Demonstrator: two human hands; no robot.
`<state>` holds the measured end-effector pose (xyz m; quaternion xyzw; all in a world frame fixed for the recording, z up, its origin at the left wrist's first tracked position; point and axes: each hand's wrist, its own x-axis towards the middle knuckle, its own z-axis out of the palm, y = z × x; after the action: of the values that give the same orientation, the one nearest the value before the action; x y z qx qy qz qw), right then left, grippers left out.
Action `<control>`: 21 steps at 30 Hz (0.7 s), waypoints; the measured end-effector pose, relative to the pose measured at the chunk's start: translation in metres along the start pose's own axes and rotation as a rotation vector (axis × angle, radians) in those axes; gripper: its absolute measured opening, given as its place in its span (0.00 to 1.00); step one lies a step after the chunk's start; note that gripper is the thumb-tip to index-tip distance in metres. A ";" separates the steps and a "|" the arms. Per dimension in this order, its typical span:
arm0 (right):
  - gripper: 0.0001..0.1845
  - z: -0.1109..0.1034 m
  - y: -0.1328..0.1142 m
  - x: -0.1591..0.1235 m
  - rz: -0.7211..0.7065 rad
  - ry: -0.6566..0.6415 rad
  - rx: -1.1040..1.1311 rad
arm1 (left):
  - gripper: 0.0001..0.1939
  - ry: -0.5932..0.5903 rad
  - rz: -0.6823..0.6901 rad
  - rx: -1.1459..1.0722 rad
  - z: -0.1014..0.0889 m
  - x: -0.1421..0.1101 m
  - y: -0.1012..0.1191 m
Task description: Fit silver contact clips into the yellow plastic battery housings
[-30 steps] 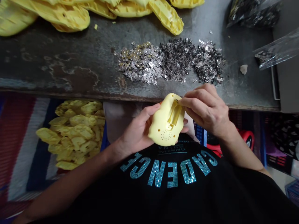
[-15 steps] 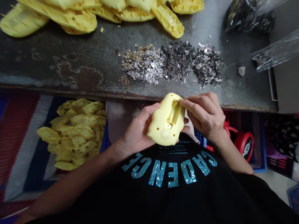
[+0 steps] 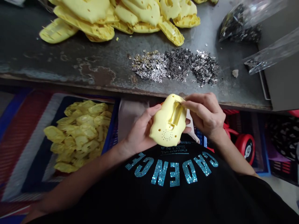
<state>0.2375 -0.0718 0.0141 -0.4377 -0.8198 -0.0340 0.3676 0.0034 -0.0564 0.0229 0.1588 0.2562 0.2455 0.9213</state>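
My left hand (image 3: pixel 139 132) cradles a pale yellow plastic toy casing (image 3: pixel 163 130) from below, its thumb lying along the casing's left side. The casing's back faces up, showing a recessed battery compartment (image 3: pixel 175 113) and a round pattern of speaker holes. My right hand (image 3: pixel 204 115) sits at the casing's upper right, with its fingertips pinched at the top edge of the compartment. Anything small between those fingertips is hidden.
Three heaps of small metal stampings (image 3: pixel 175 66) lie on a worn steel table (image 3: pixel 70 63), below a pile of yellow casings (image 3: pixel 112 18). More casings fill a blue-rimmed basket (image 3: pixel 80 133) at lower left. Plastic bags of dark parts (image 3: pixel 240 25) lie at right.
My right fingertips have shifted slightly along the casing's top edge. The table and heaps sit a little differently in view because my head has moved. The casing stays in my hands.
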 end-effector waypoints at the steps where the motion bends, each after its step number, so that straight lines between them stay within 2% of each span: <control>1: 0.18 0.000 -0.001 -0.002 -0.012 0.012 -0.018 | 0.36 -0.022 0.014 0.002 -0.002 -0.001 -0.002; 4: 0.18 -0.001 -0.005 -0.006 -0.098 0.022 -0.068 | 0.41 -0.040 0.068 -0.004 -0.006 -0.003 -0.009; 6: 0.17 -0.003 -0.007 -0.006 -0.111 0.028 -0.021 | 0.42 -0.062 0.087 0.013 -0.009 -0.003 -0.012; 10: 0.11 -0.013 -0.007 0.005 0.133 0.034 0.284 | 0.44 -0.164 0.114 0.092 -0.010 -0.004 -0.014; 13: 0.12 -0.024 -0.002 0.019 0.237 -0.101 0.470 | 0.37 -0.073 0.223 0.189 -0.007 -0.006 -0.016; 15: 0.15 -0.030 0.000 0.027 0.234 -0.225 0.511 | 0.34 0.016 0.322 0.263 -0.006 -0.008 -0.019; 17: 0.14 -0.033 0.000 0.033 0.220 -0.304 0.506 | 0.32 0.057 0.400 0.330 -0.008 -0.009 -0.023; 19: 0.13 -0.033 -0.005 0.036 0.199 -0.321 0.473 | 0.31 0.044 0.454 0.401 -0.014 -0.011 -0.028; 21: 0.12 -0.030 -0.010 0.033 0.170 -0.281 0.421 | 0.31 0.023 0.495 0.488 -0.019 -0.014 -0.031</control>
<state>0.2359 -0.0663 0.0595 -0.4195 -0.8120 0.2294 0.3346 -0.0065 -0.0864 -0.0001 0.4290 0.2714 0.3947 0.7658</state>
